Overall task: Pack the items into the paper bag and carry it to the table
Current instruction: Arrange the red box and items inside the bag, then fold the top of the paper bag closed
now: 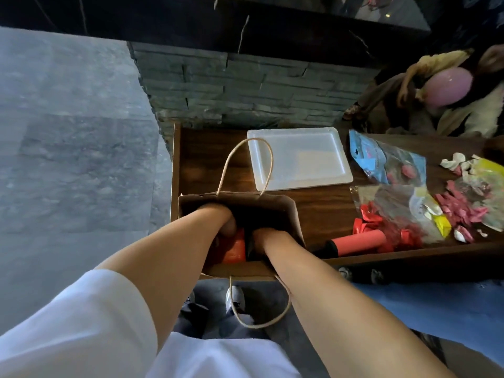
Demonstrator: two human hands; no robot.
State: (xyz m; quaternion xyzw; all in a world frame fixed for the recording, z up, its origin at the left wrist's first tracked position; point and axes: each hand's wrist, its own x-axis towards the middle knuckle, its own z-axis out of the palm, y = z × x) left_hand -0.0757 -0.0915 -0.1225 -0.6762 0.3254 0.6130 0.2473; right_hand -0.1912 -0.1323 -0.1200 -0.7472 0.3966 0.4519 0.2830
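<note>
A brown paper bag (293,216) with twine handles stands upright on the left end of a dark wooden table (321,205). Both my hands are down inside it. My left hand (222,221) is at the bag's left side, above a red packet (234,248) that lies in the bag. My right hand (266,237) is at the right side, its fingers hidden in the dark interior beside a black object. Whether either hand grips anything cannot be told. The white tray (300,159) behind the bag holds nothing.
A red balloon pump (357,242) lies near the table's front edge, right of the bag. Plastic packets and loose balloons (461,205) cover the right end. A person with a pink balloon (447,85) sits behind the table. A stone wall (245,85) stands behind.
</note>
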